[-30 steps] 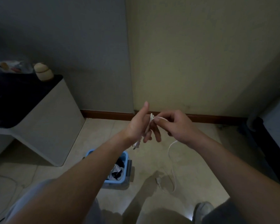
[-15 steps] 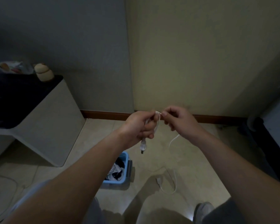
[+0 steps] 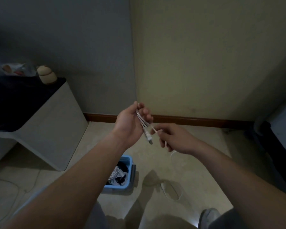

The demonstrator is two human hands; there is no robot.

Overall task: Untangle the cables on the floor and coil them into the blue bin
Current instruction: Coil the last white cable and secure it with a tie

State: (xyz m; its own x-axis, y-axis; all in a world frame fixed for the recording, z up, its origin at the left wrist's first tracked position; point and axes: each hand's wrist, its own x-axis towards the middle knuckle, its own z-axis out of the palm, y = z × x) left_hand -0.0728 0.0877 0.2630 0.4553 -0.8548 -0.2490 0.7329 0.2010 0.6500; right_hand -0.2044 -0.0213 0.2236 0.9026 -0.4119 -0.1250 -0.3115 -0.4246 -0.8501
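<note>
My left hand [image 3: 130,120] holds a small bundle of folded white cable [image 3: 143,120] in front of the wall, with the plug [image 3: 148,136] hanging below the palm. Just to its right and lower, my right hand [image 3: 173,139] pinches the same cable between thumb and fingers. From there the cable drops to a loose loop on the floor [image 3: 171,190]. The blue bin [image 3: 130,171] stands on the floor under my left forearm, with coiled white and dark cables inside.
A white cabinet [image 3: 45,128] with a dark top stands at the left, a small jar [image 3: 46,75] on it. Another thin cable [image 3: 15,192] lies on the floor at lower left. Dark furniture [image 3: 277,146] fills the right edge. My shoe [image 3: 210,215] shows at the bottom.
My left hand opened out and rose slightly with the bundle. My right hand moved down and away to the right, drawing the cable out. The floor loop has shifted.
</note>
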